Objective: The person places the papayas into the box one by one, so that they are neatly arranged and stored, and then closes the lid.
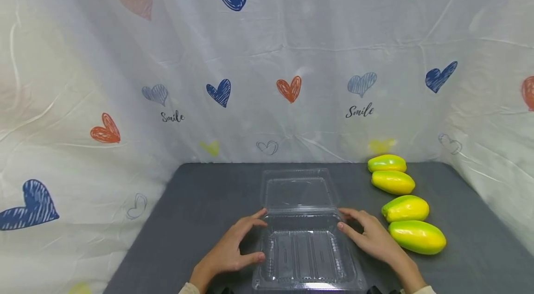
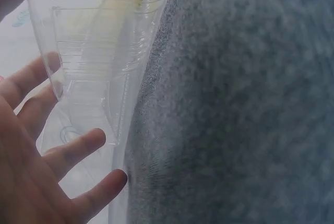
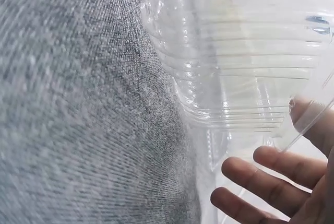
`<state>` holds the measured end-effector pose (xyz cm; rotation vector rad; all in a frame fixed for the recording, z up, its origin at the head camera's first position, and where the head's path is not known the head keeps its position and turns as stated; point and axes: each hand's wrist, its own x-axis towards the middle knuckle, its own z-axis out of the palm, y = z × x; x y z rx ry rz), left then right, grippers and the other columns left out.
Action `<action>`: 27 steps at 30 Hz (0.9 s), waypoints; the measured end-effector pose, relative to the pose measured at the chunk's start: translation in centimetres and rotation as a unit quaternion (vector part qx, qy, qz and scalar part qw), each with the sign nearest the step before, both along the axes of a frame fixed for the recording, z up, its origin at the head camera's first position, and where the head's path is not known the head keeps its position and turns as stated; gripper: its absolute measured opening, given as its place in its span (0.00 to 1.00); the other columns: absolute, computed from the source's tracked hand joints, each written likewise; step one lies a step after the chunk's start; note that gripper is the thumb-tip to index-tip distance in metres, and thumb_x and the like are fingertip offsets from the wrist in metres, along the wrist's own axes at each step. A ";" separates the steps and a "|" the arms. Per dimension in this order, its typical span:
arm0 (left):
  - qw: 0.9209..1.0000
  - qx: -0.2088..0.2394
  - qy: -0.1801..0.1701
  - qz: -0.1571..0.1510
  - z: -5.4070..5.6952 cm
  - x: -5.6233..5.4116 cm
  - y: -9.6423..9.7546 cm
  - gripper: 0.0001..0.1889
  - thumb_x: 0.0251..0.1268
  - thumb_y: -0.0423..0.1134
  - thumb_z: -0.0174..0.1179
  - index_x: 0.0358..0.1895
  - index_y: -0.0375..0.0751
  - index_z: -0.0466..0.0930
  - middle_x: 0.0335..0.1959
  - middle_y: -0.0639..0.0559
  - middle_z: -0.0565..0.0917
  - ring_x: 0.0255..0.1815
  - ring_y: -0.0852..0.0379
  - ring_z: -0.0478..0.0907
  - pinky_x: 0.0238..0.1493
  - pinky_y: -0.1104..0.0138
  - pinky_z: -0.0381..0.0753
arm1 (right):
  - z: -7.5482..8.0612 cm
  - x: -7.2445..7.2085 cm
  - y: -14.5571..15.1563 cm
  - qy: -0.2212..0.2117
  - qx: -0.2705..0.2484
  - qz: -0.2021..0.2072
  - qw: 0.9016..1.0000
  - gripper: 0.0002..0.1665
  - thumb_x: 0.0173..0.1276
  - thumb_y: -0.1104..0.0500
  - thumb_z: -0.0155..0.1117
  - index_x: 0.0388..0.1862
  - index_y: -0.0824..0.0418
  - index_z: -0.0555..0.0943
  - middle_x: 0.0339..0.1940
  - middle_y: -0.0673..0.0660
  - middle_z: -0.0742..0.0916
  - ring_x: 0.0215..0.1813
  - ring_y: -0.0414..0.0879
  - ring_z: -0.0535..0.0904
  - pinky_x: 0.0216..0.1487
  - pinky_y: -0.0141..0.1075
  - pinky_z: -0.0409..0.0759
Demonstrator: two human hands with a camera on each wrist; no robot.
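Note:
A clear plastic clamshell container [image 1: 304, 257] lies unfolded on the dark grey table, its base near me and its lid [image 1: 298, 192] laid back on the far side. By the base's left rim is my left hand [image 1: 233, 247], fingers spread and thumb apart; in the left wrist view some fingertips [image 2: 52, 62] show at the clear rim. On the opposite side, my right hand [image 1: 371, 238] has its fingers extended at the right rim. The right wrist view shows its fingers [image 3: 276, 187] spread beside the clear wall. Exact contact is hard to tell through the plastic.
Several yellow-green papayas stand in a column at the right: the nearest papaya [image 1: 417, 237] is just beyond my right hand, the farthest papaya [image 1: 387, 163] at the table's back edge. A white curtain [image 1: 250, 53] with printed hearts surrounds the grey table [image 1: 200, 210].

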<state>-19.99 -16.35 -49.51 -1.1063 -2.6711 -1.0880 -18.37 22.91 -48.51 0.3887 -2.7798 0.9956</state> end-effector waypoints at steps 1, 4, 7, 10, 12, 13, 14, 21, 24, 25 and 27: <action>1.000 0.006 -0.002 0.001 -0.1 -0.1 0.0 0.32 0.60 0.55 0.71 0.67 0.54 0.74 0.82 0.56 0.61 0.78 0.50 0.65 0.65 0.35 0.68 | 0.0 -0.1 0.0 0.000 0.001 -0.003 1.000 0.27 0.74 0.43 0.64 0.64 0.57 0.81 0.51 0.49 0.90 0.53 0.49 0.84 0.54 0.49 0.82; 1.000 0.018 -0.001 0.006 -0.2 -0.1 0.0 0.32 0.60 0.53 0.71 0.66 0.53 0.73 0.82 0.56 0.61 0.78 0.50 0.65 0.65 0.35 0.69 | 0.0 -0.2 0.0 -0.003 0.004 -0.008 1.000 0.27 0.74 0.43 0.63 0.64 0.57 0.81 0.51 0.50 0.89 0.53 0.48 0.84 0.54 0.50 0.81; 1.000 0.028 0.006 0.005 -0.6 -0.2 0.0 0.30 0.61 0.50 0.71 0.66 0.52 0.72 0.82 0.55 0.61 0.77 0.50 0.66 0.65 0.37 0.70 | -0.1 -0.3 0.0 -0.009 0.002 -0.010 1.000 0.27 0.75 0.43 0.63 0.64 0.56 0.80 0.51 0.50 0.90 0.54 0.48 0.84 0.54 0.51 0.81; 0.999 0.038 0.005 0.007 -1.0 -0.4 -0.1 0.29 0.62 0.47 0.70 0.66 0.51 0.72 0.82 0.54 0.61 0.78 0.50 0.66 0.66 0.39 0.71 | -0.1 -0.3 -0.1 -0.011 -0.002 -0.011 1.000 0.27 0.75 0.43 0.63 0.64 0.56 0.81 0.51 0.51 0.90 0.54 0.48 0.84 0.54 0.51 0.81; 0.999 0.046 -0.001 0.010 -1.1 -0.5 -0.1 0.29 0.63 0.46 0.70 0.66 0.51 0.72 0.82 0.54 0.62 0.78 0.51 0.65 0.68 0.42 0.70 | -0.2 -0.4 -0.3 -0.007 -0.005 -0.012 1.000 0.26 0.75 0.43 0.63 0.64 0.56 0.81 0.51 0.51 0.90 0.53 0.48 0.84 0.54 0.50 0.81; 0.999 0.051 -0.001 0.010 -1.2 -0.5 -0.1 0.30 0.62 0.46 0.70 0.66 0.51 0.72 0.82 0.53 0.62 0.79 0.50 0.65 0.69 0.43 0.70 | -0.2 -0.4 -0.3 -0.004 -0.005 -0.014 1.000 0.26 0.75 0.43 0.63 0.64 0.56 0.81 0.50 0.50 0.90 0.53 0.48 0.84 0.54 0.49 0.81; 0.998 0.054 -0.001 0.012 -1.3 -0.6 -0.2 0.30 0.62 0.46 0.71 0.66 0.51 0.72 0.81 0.53 0.63 0.79 0.50 0.65 0.70 0.45 0.71 | -0.2 -0.4 -0.4 -0.002 -0.006 -0.016 1.000 0.26 0.75 0.43 0.63 0.64 0.56 0.81 0.50 0.50 0.90 0.52 0.47 0.84 0.53 0.49 0.82; 0.997 0.076 -0.003 0.010 -1.6 -0.6 -0.3 0.31 0.60 0.43 0.72 0.67 0.51 0.72 0.81 0.50 0.63 0.79 0.48 0.65 0.69 0.51 0.73 | -0.5 -0.4 -0.6 0.011 -0.006 -0.029 1.000 0.26 0.75 0.43 0.62 0.64 0.56 0.81 0.51 0.51 0.90 0.53 0.48 0.84 0.53 0.50 0.81; 0.997 0.081 -0.001 0.003 -1.8 -0.5 -0.4 0.33 0.59 0.43 0.73 0.68 0.49 0.72 0.81 0.48 0.63 0.79 0.47 0.65 0.71 0.53 0.71 | -0.6 -0.4 -0.6 0.018 -0.004 -0.032 0.999 0.25 0.76 0.44 0.62 0.64 0.56 0.81 0.53 0.51 0.89 0.54 0.48 0.83 0.54 0.50 0.81; 0.997 0.083 0.000 0.000 -1.9 -0.5 -0.4 0.34 0.58 0.43 0.73 0.68 0.49 0.71 0.81 0.47 0.63 0.79 0.47 0.64 0.73 0.54 0.69 | -0.6 -0.4 -0.6 0.021 -0.002 -0.033 0.999 0.25 0.76 0.44 0.62 0.64 0.56 0.81 0.53 0.51 0.88 0.54 0.47 0.83 0.54 0.50 0.81; 0.996 0.088 -0.003 -0.003 -2.0 -0.5 -0.4 0.35 0.57 0.44 0.74 0.69 0.48 0.71 0.81 0.47 0.62 0.80 0.48 0.64 0.74 0.56 0.67 | -0.6 -0.3 -0.6 0.027 0.001 -0.036 0.999 0.25 0.76 0.44 0.62 0.64 0.57 0.81 0.53 0.51 0.88 0.55 0.47 0.82 0.54 0.50 0.81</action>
